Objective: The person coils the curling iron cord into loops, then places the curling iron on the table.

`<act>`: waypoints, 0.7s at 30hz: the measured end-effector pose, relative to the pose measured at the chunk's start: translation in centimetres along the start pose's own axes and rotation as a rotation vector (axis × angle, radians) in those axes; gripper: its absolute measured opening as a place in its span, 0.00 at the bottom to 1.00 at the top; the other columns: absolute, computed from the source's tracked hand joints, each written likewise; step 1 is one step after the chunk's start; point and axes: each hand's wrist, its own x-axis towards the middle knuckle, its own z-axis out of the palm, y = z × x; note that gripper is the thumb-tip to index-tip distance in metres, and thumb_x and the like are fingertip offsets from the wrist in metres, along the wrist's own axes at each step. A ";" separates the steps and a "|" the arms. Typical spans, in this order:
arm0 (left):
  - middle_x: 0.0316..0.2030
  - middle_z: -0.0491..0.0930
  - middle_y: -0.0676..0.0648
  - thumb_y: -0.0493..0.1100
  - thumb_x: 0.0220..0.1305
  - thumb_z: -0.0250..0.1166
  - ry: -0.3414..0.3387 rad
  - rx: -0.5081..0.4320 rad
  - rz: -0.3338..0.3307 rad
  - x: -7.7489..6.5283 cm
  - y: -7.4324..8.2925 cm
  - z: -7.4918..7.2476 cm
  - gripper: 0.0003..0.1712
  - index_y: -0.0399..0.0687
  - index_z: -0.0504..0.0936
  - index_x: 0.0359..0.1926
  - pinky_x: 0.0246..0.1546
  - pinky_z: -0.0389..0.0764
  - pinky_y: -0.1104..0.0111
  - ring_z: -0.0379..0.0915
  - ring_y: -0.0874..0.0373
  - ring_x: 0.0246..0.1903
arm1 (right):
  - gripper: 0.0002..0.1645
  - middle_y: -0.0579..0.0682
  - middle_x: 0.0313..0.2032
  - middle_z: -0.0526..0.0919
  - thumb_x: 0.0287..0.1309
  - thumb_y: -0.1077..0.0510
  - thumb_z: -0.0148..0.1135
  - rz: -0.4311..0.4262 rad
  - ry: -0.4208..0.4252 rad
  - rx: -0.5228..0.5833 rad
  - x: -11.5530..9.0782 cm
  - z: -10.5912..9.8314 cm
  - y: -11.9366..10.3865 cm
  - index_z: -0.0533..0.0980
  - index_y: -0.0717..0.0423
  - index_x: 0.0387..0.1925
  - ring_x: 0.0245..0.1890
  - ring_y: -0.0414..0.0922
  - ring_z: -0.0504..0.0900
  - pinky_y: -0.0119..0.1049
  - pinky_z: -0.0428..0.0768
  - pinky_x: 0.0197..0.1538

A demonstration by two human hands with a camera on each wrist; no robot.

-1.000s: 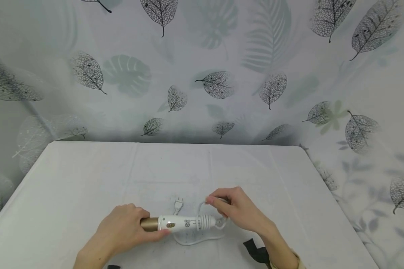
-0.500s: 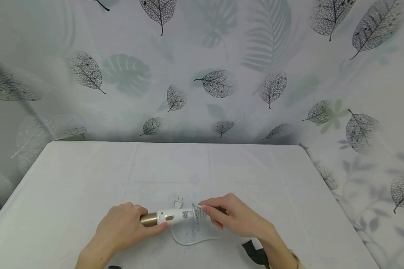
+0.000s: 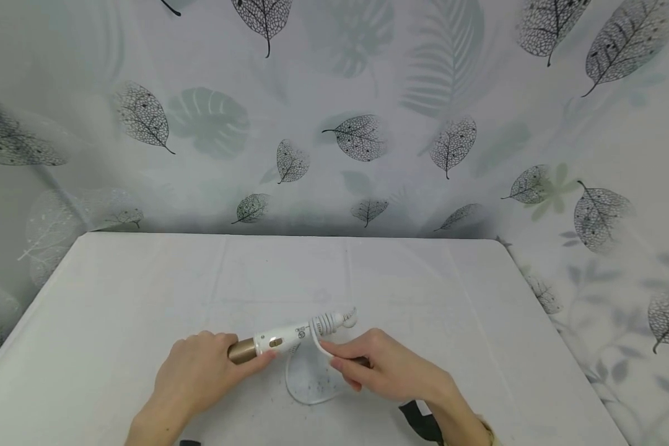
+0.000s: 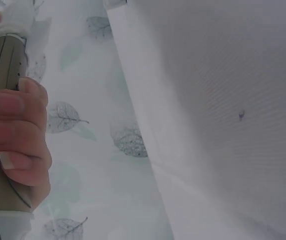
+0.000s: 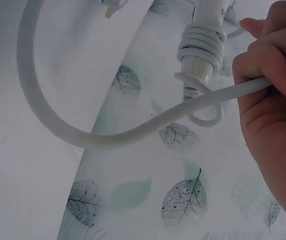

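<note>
My left hand (image 3: pixel 203 371) grips the gold barrel of a white-and-gold corded hair styler (image 3: pixel 281 336), which tilts up to the right above the table. In the left wrist view my fingers (image 4: pixel 20 130) curl round the gold part (image 4: pixel 5 195). Several turns of white cord (image 5: pixel 201 42) circle the end of the white handle. My right hand (image 3: pixel 387 365) pinches the cord (image 3: pixel 315 337) just below the handle's end. A loose loop of the cord hangs or lies beneath; the right wrist view shows it sweeping across in a wide curve.
The white table (image 3: pixel 145 291) spreads around the hands, with a leaf-patterned cloth (image 3: pixel 212 124) behind and beside it. A black strap-like piece (image 3: pixel 422 421) is by the right wrist. A small black object (image 3: pixel 190 443) shows at the bottom edge. The plug (image 5: pixel 112 9) appears in the right wrist view.
My left hand has raised and tilted the styler's cord end upward. My right hand, holding the cord, has come from beyond the handle's end to its near side, bringing the cord round.
</note>
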 end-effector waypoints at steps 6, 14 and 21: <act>0.13 0.64 0.53 0.84 0.51 0.57 0.023 -0.004 -0.010 0.0 -0.4 -0.7 0.39 0.53 0.71 0.19 0.20 0.59 0.66 0.58 0.58 0.17 | 0.19 0.41 0.18 0.74 0.75 0.59 0.52 0.008 0.069 -0.004 -0.2 -0.5 0.2 0.76 0.60 0.62 0.16 0.27 0.56 0.23 0.61 0.20; 0.12 0.60 0.54 0.80 0.54 0.59 0.121 -0.028 0.023 0.0 -0.6 -0.8 0.37 0.53 0.68 0.17 0.19 0.56 0.67 0.56 0.60 0.15 | 0.16 0.42 0.22 0.78 0.75 0.59 0.51 0.014 0.150 -0.020 0.1 -0.4 0.0 0.81 0.58 0.54 0.18 0.27 0.61 0.23 0.65 0.22; 0.12 0.55 0.55 0.75 0.57 0.63 0.262 -0.087 0.015 -0.1 -0.6 -1.0 0.37 0.51 0.63 0.15 0.17 0.56 0.68 0.53 0.60 0.14 | 0.14 0.43 0.25 0.75 0.79 0.54 0.43 0.108 0.198 -0.016 0.3 -0.2 0.1 0.77 0.48 0.47 0.23 0.33 0.63 0.27 0.69 0.33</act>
